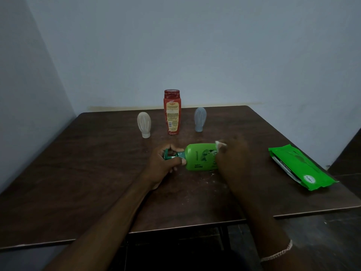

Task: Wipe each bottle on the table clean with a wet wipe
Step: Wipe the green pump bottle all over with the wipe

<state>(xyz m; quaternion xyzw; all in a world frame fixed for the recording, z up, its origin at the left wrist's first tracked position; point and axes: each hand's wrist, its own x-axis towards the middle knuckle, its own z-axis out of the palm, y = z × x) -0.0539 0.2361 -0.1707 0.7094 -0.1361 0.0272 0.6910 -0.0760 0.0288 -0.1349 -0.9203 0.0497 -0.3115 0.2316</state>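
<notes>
A green pump bottle (199, 156) lies on its side in the middle of the dark wooden table (78, 163), pump head pointing left. My left hand (166, 163) grips its pump and neck. My right hand (232, 155) covers the bottle's base end and presses a white wet wipe (220, 144) against it. Behind stand a red bottle (172, 112) upright, a beige squeeze bottle (144, 124) on its cap to the left, and a grey-blue squeeze bottle (200, 119) on its cap to the right.
A green pack of wet wipes (298, 167) lies near the table's right edge. Pale walls close the table in at the back and left. White specks dot the tabletop near the green bottle.
</notes>
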